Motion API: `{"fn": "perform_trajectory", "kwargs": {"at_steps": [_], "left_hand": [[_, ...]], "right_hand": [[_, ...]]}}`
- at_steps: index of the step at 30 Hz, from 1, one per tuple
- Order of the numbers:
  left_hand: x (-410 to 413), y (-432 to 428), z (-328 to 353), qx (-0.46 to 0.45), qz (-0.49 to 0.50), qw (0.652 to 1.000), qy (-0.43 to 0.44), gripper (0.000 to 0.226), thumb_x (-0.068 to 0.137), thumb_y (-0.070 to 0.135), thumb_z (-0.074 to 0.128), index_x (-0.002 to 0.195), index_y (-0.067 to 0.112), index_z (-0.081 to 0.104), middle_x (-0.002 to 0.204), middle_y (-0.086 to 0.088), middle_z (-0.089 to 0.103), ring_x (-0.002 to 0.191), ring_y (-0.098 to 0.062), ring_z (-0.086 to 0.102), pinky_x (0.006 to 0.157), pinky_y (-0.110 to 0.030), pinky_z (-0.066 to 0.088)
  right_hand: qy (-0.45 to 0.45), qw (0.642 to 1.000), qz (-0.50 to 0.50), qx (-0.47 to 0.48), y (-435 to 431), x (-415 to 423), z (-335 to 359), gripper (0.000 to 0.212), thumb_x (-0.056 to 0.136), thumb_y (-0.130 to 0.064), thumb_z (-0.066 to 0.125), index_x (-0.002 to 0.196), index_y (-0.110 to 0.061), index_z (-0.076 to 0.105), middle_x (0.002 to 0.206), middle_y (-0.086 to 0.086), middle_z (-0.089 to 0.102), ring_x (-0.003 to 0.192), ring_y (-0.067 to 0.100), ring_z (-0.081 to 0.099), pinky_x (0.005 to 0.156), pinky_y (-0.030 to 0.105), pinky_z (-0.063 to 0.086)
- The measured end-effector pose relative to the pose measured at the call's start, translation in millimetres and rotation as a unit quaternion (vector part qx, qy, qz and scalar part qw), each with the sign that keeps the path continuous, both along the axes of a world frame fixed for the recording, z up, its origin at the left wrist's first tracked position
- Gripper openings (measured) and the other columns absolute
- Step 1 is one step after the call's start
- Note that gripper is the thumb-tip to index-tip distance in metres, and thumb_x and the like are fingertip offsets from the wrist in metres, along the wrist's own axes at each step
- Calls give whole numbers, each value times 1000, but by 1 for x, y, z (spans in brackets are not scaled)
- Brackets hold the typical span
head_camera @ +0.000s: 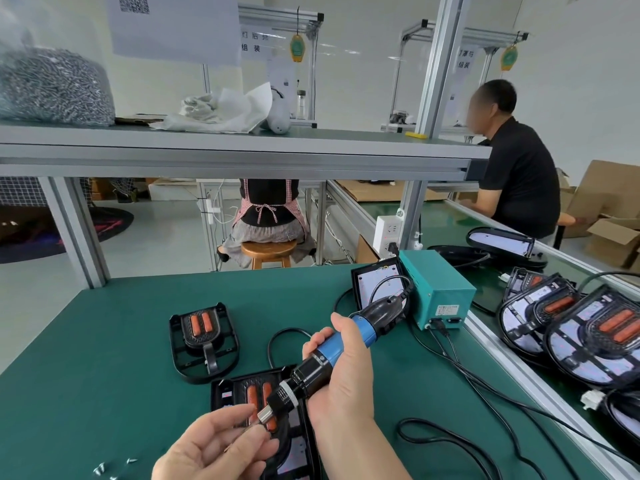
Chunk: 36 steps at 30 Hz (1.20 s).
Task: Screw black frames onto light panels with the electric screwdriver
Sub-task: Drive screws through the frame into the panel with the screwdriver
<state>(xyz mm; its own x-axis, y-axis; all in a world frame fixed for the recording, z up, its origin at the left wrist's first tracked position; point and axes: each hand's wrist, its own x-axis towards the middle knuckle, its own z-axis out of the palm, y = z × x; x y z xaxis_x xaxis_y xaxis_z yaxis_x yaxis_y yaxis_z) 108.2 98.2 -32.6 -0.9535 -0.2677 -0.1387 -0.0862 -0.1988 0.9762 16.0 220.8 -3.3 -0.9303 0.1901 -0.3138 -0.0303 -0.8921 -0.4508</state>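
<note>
A single wide-angle view looks from the person's head, forward and somewhat down over a green table (104, 341). Both hands sit close at the bottom edge, the left hand (214, 445) low in the middle and the right hand (343, 372) just beside it. Above them the view reaches under a shelf (242, 150) into the room beyond. Straight rails bow toward the edges. No second view overlaps it.

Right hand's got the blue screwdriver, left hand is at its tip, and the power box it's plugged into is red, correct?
Not quite: the power box is teal, not red, as the head view shows. The rest holds: the right hand grips the blue screwdriver and the left hand is at its tip.
</note>
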Motion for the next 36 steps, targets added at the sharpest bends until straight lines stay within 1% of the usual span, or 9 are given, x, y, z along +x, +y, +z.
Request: {"fn": "perform_trajectory", "kwargs": {"at_steps": [4,7,11,13,16,20,25,31,36], "left_hand": [[-1,2,3,19,6,1000,-17,21,80,-8,74,100,-2,69,79,-21,76,67,-33,76,47,-28,58],[-6,-3,8,33,40,998,-45,25,99,22,60,104,-1,65,82,-24,75,72,-42,74,66,-44,57],[-7,-21,9,-165,175,971,-7,18,94,36,65,103,21,67,99,-11,71,80,-29,66,73,-41,50],[-9,-25,3,-230,167,958,-46,43,85,32,77,123,22,60,112,-13,61,87,-25,59,83,-37,42],[-20,-26,-7,-277,63,953,-100,84,76,43,83,144,30,36,107,-11,63,92,-25,59,88,-41,43],[-30,-18,-19,-244,-21,961,-131,107,72,44,87,154,26,22,145,-12,51,127,-30,50,101,-41,39],[-37,-20,-35,-180,-37,978,-95,77,70,28,91,134,30,49,102,14,70,94,2,63,72,-17,43],[-38,-19,-40,-130,-33,987,-87,75,70,24,91,128,35,45,97,11,74,86,0,68,70,-19,45],[-39,-21,-41,-109,-49,990,-78,71,70,23,92,121,38,44,88,23,74,75,6,69,69,-20,46]], "right_hand": [[-1,1000,3,4,0,0,0,22,88,-5,70,101,-10,53,66,4,53,49,15,54,45,26,48],[1,1000,1,5,6,-4,4,24,87,-6,72,102,-10,54,67,4,54,50,15,54,46,26,49],[20,999,-26,5,22,-16,16,26,87,-6,72,106,-10,54,67,4,54,49,14,55,47,25,49],[38,998,-41,12,31,-22,22,25,88,-6,71,107,-10,54,65,3,55,49,13,55,47,25,49],[66,995,-65,43,41,-31,28,21,90,-5,69,104,-10,54,64,2,54,50,13,55,48,26,49],[99,983,-103,118,50,-43,32,20,90,-4,67,104,-10,53,63,3,55,50,14,54,49,26,49],[125,962,-128,205,51,-52,30,18,86,-6,67,94,-10,52,64,2,55,50,16,53,49,27,49],[137,945,-127,268,38,-58,23,21,82,-9,69,96,-12,53,58,-2,55,49,17,54,49,27,49],[146,934,-116,306,28,-67,21,29,76,-17,70,100,-12,53,59,-3,57,50,18,57,51,29,50]]}}
